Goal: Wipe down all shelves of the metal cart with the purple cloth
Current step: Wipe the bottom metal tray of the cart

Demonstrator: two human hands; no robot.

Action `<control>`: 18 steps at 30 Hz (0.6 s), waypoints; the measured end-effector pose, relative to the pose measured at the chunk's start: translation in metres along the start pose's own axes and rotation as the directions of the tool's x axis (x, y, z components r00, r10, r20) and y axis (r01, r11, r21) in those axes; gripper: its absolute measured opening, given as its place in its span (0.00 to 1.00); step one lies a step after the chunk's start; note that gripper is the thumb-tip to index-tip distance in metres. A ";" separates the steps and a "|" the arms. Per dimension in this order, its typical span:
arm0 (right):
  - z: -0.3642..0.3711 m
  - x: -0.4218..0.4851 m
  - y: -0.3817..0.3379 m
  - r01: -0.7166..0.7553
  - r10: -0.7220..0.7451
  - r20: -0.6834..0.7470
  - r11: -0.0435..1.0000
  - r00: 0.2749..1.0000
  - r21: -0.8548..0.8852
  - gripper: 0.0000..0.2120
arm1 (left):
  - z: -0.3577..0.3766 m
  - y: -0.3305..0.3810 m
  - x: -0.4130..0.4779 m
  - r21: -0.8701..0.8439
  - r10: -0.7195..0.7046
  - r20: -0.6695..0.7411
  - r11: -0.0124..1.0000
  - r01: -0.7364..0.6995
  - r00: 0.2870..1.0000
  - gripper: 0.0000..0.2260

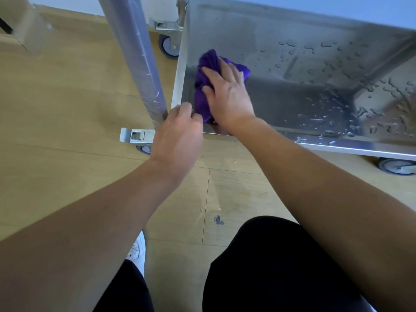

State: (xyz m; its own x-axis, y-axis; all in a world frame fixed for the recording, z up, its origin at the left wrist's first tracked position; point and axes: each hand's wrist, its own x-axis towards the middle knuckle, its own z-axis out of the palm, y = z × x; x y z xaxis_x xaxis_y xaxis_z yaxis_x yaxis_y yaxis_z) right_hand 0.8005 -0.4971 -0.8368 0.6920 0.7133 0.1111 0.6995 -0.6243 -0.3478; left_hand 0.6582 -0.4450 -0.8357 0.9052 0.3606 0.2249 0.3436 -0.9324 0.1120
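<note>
The metal cart's bottom shelf (292,37) lies in front of me, low over the floor. Its right half is covered with water drops (333,122). The purple cloth (209,64) sits bunched in the shelf's near left corner. My right hand (227,93) presses flat on the cloth, fingers spread over it. My left hand (180,131) grips the shelf's near left corner at the rim, beside the cart's upright post (139,55). Part of the cloth is hidden under my right hand.
Cart casters stand at the near left (144,148), far left (167,45) and near right (396,166), the left ones with brake tabs. Wood-look floor surrounds the cart. My knees in black trousers and a white shoe (137,248) are below.
</note>
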 end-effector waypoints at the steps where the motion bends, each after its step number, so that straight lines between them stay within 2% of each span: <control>1: 0.003 0.003 -0.004 0.017 -0.017 0.009 1.000 1.000 0.010 0.21 | 0.001 0.000 0.000 0.013 0.004 -0.003 1.000 -0.004 1.000 0.06; 6: -0.003 0.008 0.019 -0.003 0.005 -0.023 0.995 1.000 0.095 0.21 | -0.003 0.004 0.004 0.025 -0.015 0.039 1.000 0.014 0.999 0.07; 12: -0.024 0.004 0.071 -0.244 0.259 -0.121 0.962 0.958 0.124 0.22 | -0.003 0.006 0.007 0.075 -0.025 0.081 0.997 0.019 0.996 0.07; 14: -0.023 0.003 0.068 -0.237 0.250 -0.128 0.966 0.960 0.104 0.21 | -0.005 0.007 0.008 0.083 -0.033 0.085 0.996 0.026 0.996 0.06; 18: -0.013 -0.001 0.045 -0.087 0.098 -0.106 0.991 0.990 0.105 0.21 | -0.008 0.006 0.025 0.042 -0.050 0.107 0.998 0.045 0.993 0.04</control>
State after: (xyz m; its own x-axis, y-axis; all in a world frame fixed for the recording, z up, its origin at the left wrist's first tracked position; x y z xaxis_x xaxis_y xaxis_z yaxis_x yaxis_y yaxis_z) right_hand 0.8338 -0.5299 -0.8401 0.7721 0.6110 0.1747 0.6143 -0.6471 -0.4516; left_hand 0.6808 -0.4412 -0.8215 0.9085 0.4018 0.1146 0.3946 -0.9153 0.0811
